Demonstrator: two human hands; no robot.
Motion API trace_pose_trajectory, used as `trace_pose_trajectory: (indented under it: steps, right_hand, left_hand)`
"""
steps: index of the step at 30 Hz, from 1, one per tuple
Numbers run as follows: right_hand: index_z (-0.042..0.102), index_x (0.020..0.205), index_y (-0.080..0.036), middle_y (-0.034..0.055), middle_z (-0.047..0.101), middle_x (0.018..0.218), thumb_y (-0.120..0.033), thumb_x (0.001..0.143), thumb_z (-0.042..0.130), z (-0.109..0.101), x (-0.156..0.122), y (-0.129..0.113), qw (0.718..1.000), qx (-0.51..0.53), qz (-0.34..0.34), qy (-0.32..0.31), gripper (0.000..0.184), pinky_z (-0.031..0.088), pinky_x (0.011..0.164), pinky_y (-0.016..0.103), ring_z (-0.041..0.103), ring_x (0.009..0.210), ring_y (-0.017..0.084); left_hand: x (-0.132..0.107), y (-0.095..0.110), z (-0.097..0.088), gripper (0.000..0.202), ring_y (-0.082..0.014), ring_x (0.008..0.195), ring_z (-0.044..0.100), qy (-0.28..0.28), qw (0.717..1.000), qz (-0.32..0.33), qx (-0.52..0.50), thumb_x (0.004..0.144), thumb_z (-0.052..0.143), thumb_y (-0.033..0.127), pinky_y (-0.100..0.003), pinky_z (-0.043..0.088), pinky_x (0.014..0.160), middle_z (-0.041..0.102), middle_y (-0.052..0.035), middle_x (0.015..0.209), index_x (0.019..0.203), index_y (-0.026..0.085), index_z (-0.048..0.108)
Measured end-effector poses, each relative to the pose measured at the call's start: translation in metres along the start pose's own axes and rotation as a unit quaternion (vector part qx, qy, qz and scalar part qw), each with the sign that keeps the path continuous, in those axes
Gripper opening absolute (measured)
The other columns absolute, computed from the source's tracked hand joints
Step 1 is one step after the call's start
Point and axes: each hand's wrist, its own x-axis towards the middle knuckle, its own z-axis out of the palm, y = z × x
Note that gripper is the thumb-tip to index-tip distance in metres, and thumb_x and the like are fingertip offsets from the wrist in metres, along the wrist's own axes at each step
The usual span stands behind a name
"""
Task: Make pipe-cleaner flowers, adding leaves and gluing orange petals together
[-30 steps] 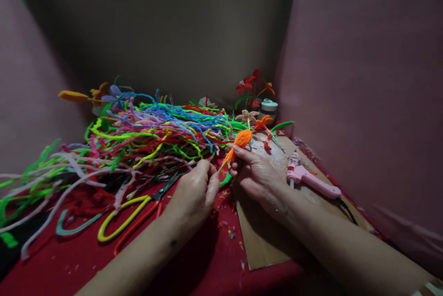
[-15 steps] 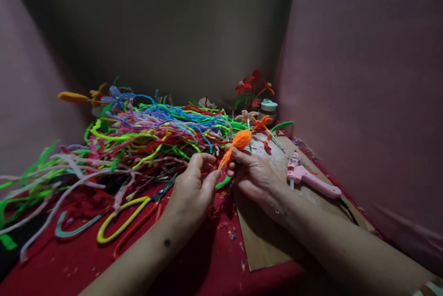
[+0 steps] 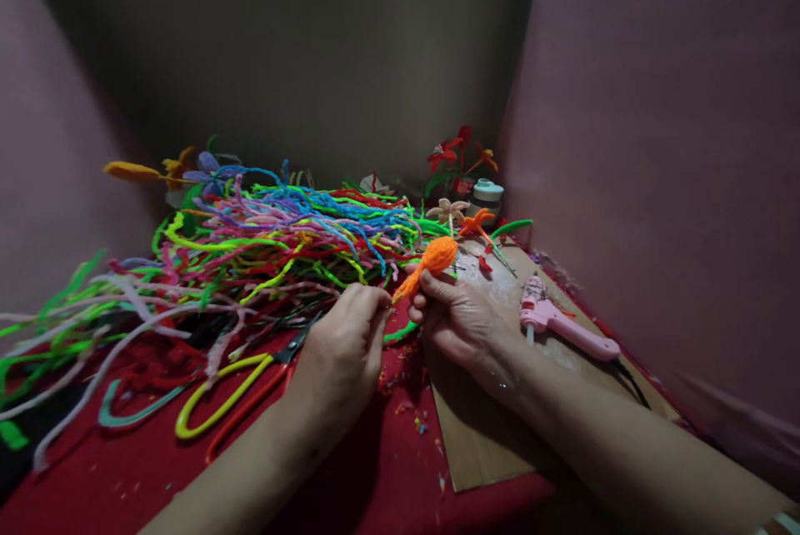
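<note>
An orange pipe-cleaner flower bud (image 3: 440, 254) tilts up to the right in front of me, its narrow twisted base pointing down and left. My right hand (image 3: 459, 314) pinches the bud just below its rounded head, between thumb and fingers. At the tip of the base, my left hand (image 3: 350, 335) is closed with thumb and fingers pressed together on the thin stem end. That hand's back hides most of the pinch. A curved green pipe cleaner (image 3: 401, 334) lies on the cloth beneath the hands.
A heap of multicoloured pipe cleaners (image 3: 300, 227) fills the back left. Scissors (image 3: 228, 393) with yellow and red handles lie before it. On the cardboard (image 3: 481, 443) rests a pink glue gun (image 3: 568, 327). Finished flowers (image 3: 478, 222) and a lidded jar (image 3: 486, 197) stand behind.
My left hand has turned over, its back now facing me, and its fingers have closed at the stem end. My right hand keeps its pinch on the bud, nearly still.
</note>
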Motion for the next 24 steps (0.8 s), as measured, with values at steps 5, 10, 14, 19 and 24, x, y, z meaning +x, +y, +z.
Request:
trace_pose_trajectory:
  steps: [5,10,14,19,24]
  right_hand:
    - [0.069,0.074,-0.010,-0.0012,0.057,0.050,-0.013,0.062,0.077,0.000,0.000,0.000,1.000,-0.009,0.003,-0.015,0.016,0.040,0.042,0.019,0.049,0.044,0.008]
    - [0.066,0.073,-0.011,-0.0019,0.057,0.050,-0.017,0.063,0.077,0.000,-0.002,-0.002,0.999,-0.006,0.009,-0.033,0.015,0.041,0.044,0.019,0.048,0.045,0.007]
    - [0.067,0.077,-0.011,-0.0012,0.057,0.051,-0.023,0.070,0.074,0.001,-0.002,-0.002,0.999,-0.008,0.013,-0.045,0.016,0.045,0.046,0.019,0.049,0.046,0.008]
    - [0.067,0.079,-0.012,-0.0018,0.057,0.049,-0.024,0.073,0.071,0.001,-0.001,-0.001,1.000,-0.012,-0.004,-0.027,0.013,0.045,0.044,0.018,0.050,0.044,0.008]
    - [0.066,0.077,-0.012,-0.0024,0.059,0.050,-0.022,0.066,0.076,-0.002,0.000,0.001,0.999,-0.029,-0.028,-0.034,0.018,0.045,0.042,0.017,0.051,0.044,0.008]
  left_hand:
    - [0.010,0.012,-0.008,0.011,-0.0077,0.041,0.043,-0.103,0.939,-0.249,-0.214,0.083,0.049,0.027,-0.019,0.034,0.040,0.050,0.0050,0.054,0.085,0.016,0.054]
    - [0.014,0.017,-0.012,0.012,-0.0040,0.033,0.034,-0.109,0.887,-0.304,-0.330,0.082,0.050,0.024,-0.015,0.025,0.034,0.049,0.0091,0.051,0.093,0.018,0.050]
    - [0.009,0.010,-0.010,0.015,-0.0047,0.039,0.041,-0.093,0.922,-0.250,-0.280,0.082,0.052,0.026,-0.016,0.030,0.038,0.053,0.0067,0.060,0.095,0.019,0.054]
    - [0.006,0.004,-0.010,0.017,-0.0065,0.043,0.044,-0.067,0.979,-0.156,-0.112,0.083,0.051,0.029,-0.020,0.036,0.045,0.059,0.0030,0.067,0.094,0.018,0.060]
    - [0.006,0.005,-0.010,0.014,-0.0108,0.058,0.055,-0.056,0.995,-0.082,-0.019,0.084,0.049,0.022,-0.022,0.042,0.058,0.065,-0.0014,0.074,0.085,0.016,0.062]
